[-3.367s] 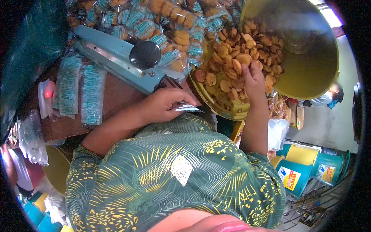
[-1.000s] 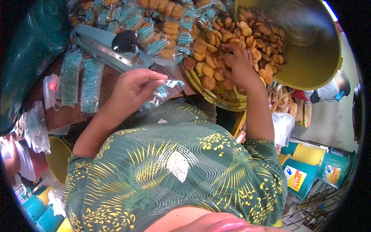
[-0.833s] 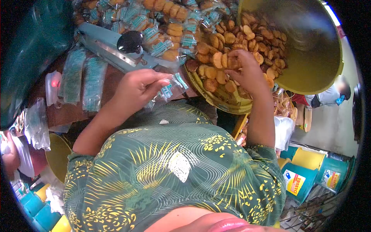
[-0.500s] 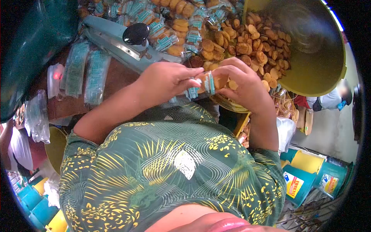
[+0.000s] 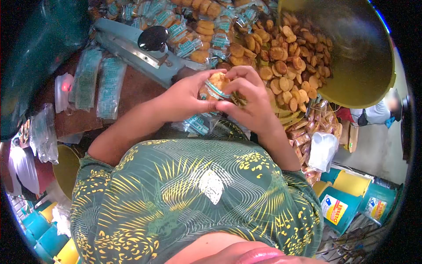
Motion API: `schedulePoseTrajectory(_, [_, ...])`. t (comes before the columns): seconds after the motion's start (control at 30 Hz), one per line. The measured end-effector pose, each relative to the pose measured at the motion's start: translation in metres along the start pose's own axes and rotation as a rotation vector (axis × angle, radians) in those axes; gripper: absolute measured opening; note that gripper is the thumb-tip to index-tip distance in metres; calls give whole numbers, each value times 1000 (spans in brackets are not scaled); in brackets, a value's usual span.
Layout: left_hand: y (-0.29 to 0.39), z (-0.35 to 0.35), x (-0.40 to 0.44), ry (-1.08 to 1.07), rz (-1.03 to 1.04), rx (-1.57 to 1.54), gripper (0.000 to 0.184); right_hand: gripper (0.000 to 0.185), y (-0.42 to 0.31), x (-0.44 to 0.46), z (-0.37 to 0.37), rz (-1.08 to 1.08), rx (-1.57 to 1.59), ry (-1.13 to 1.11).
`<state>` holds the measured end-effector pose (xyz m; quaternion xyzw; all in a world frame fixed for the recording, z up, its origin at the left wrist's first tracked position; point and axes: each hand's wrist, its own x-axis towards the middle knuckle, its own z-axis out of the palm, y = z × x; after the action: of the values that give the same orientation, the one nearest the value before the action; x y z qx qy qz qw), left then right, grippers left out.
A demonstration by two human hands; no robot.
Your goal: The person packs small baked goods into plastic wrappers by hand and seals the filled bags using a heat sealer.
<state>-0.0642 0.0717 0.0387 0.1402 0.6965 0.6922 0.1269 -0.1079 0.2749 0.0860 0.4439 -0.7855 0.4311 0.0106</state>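
Both hands are together in front of my chest, around a small clear plastic bag of cookies [image 5: 215,88] with turquoise print. My left hand [image 5: 189,94] grips its left side, thumb below and fingers above. On the other side my right hand [image 5: 248,94] has curled fingers over the bag, with its thumb near the left thumb. A golden cookie shows through the plastic between the hands; the rest is covered by fingers. Just under the hands lie more printed bags [image 5: 195,124]. Loose round cookies [image 5: 285,66] are heaped to the right of my right hand.
A blue-grey bag sealer [image 5: 132,50] with a black knob stands beyond my left hand. Flat printed bags [image 5: 110,88] lie at left. Packed cookies [image 5: 178,33] fill the back. A tipped yellow tub [image 5: 356,53] stands right, with teal buckets [image 5: 340,211] below. Another person [image 5: 378,112] is at far right.
My right hand has moved left, away from the loose cookies, and closed around the bag beside my left hand. The bag is now turned, with a cookie facing up between the hands.
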Motion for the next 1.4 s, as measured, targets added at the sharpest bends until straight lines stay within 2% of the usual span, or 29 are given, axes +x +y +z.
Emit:
schedulePoseTrajectory(0.03, [2, 2, -1, -9, -25, -28, 86, 25, 5, -2, 8, -35, -114, 30])
schedulePoseTrajectory(0.1, [10, 5, -3, -25, -73, -86, 92, 24, 9, 0, 13, -68, -86, 52])
schedulePoseTrajectory(0.2, [9, 4, -4, -155, -85, -347, 94, 20, 12, 3, 13, -96, -32, 153])
schedulePoseTrajectory(0.23, [9, 9, -8, -159, -116, -511, 79, 20, 13, 4, 8, -98, -24, 157])
schedulePoseTrajectory(0.27, [6, 6, -8, -182, -144, -486, 78, 19, 17, 5, 3, -100, -16, 162])
schedulePoseTrajectory(0.3, [-1, 2, -8, -204, -171, -461, 77, 22, 27, 6, -2, -21, 8, 167])
schedulePoseTrajectory(0.37, [-10, -2, -10, -221, -164, -524, 68, 24, 37, 25, -21, 97, -175, 133])
schedulePoseTrajectory(0.43, [-7, -3, -11, -150, -140, -515, 69, 30, 56, 35, -26, 216, -358, 56])
schedulePoseTrajectory(0.5, [-7, -2, -11, -44, -68, -445, 69, 44, 79, 33, -16, 333, -536, -60])
schedulePoseTrajectory(0.6, [-4, -4, -16, 29, -31, -420, 69, 47, 83, 38, -12, 370, -465, -86])
schedulePoseTrajectory(0.7, [-8, -10, -18, 38, -82, -313, 66, 44, 98, 41, -19, 516, -358, -115])
schedulePoseTrajectory(0.8, [-14, -19, -19, 5, -37, -227, 63, 36, 109, 29, -34, 458, 94, 150])
schedulePoseTrajectory(0.83, [-16, -18, -18, 8, -17, -219, 63, 28, 106, 26, -37, 448, 224, 175])
schedulePoseTrajectory(0.93, [-16, -16, -16, -18, 16, -182, 61, 29, 91, 16, -49, 401, 569, 97])
schedulePoseTrajectory(1.03, [-11, -18, -14, -108, -6, -161, 61, 29, 56, 16, -55, 370, 670, -128])
schedulePoseTrajectory(1.17, [-3, -16, -12, -179, -24, -118, 60, 27, 31, 29, -51, 380, 611, -446])
schedulePoseTrajectory(1.27, [-2, -14, -13, -147, -39, -79, 58, 27, 18, 41, -46, 466, 576, -463])
schedulePoseTrajectory(1.37, [6, -16, -18, -115, -69, -75, 55, 28, 22, 44, -39, 334, 681, -346])
schedulePoseTrajectory(1.4, [9, -16, -19, -110, -84, -74, 54, 29, 23, 47, -37, 334, 641, -382])
